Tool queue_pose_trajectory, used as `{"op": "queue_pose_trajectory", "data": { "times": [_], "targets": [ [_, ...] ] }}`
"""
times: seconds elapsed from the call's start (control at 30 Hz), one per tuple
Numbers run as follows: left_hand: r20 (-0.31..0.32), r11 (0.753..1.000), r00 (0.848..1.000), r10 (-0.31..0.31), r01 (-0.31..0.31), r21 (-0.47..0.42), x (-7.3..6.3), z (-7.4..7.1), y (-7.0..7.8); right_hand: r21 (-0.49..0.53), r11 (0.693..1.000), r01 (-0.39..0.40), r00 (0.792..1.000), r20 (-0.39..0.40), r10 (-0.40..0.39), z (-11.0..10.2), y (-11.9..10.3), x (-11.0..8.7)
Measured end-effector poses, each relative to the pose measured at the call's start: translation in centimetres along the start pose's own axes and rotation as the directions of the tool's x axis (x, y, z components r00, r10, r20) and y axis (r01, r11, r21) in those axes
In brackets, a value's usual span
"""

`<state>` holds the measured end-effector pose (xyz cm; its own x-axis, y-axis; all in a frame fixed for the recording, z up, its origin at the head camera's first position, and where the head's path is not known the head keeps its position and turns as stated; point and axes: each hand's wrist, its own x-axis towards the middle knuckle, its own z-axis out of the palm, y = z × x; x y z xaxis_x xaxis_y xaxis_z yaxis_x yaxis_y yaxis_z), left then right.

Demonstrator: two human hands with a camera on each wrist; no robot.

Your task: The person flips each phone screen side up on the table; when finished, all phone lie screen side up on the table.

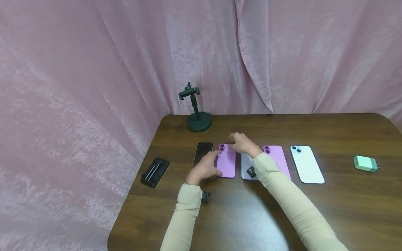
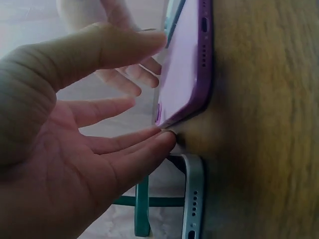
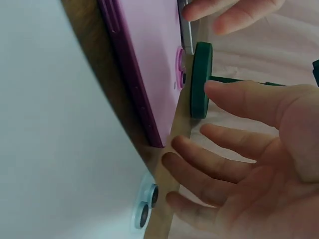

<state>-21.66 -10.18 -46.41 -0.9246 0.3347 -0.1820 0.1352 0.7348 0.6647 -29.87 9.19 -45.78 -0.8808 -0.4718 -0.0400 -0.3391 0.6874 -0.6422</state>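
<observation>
Two hands are working at a row of phones. The purple phone [image 1: 226,164], second from the left, is lying flat on the bench [image 1: 238,223], lens side up. The left grip [image 1: 205,167] is lying spread about its left edge, thumb toward the near end; the right grip [image 1: 244,143] is hovering by its far right corner. Both are standing unclosed, fingers relaxed and encircling nothing; whether any fingertip is touching the phone cannot be told. The hands are presumably framing opposite sides because so flat a slab is offering only its edges. Gaps are separating it from the dark phone [image 1: 203,151] and the pale phone [image 1: 246,162], apparently leaving finger room. Behind, the green stand [image 1: 199,121] is resting upright, its broad base likely steadying the stem.
</observation>
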Motion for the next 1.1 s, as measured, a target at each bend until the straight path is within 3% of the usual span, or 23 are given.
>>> {"op": "queue_pose_trajectory", "data": {
  "times": [0.2,0.47,0.83,1.1],
  "targets": [
    [0.010,0.999,1.000,0.027,-0.028,0.034,0.1,0.5,0.0,-0.057,0.998,-0.004,0.998,0.061,0.008,-0.1,-0.4,0.3],
    [0.002,0.995,1.000,0.019,-0.019,0.099,-0.1,0.9,0.4,-0.072,0.997,-0.003,0.997,0.071,0.008,0.1,-1.1,0.4],
    [-0.002,0.986,1.000,-0.007,0.007,0.168,0.0,1.4,1.4,-0.014,0.999,-0.049,0.996,0.071,0.050,0.3,-0.6,0.5],
    [-0.032,0.978,0.999,0.012,-0.005,0.210,-0.3,1.5,1.7,0.040,0.997,-0.062,0.996,0.061,0.059,0.0,-0.5,1.0]
  ]
}}
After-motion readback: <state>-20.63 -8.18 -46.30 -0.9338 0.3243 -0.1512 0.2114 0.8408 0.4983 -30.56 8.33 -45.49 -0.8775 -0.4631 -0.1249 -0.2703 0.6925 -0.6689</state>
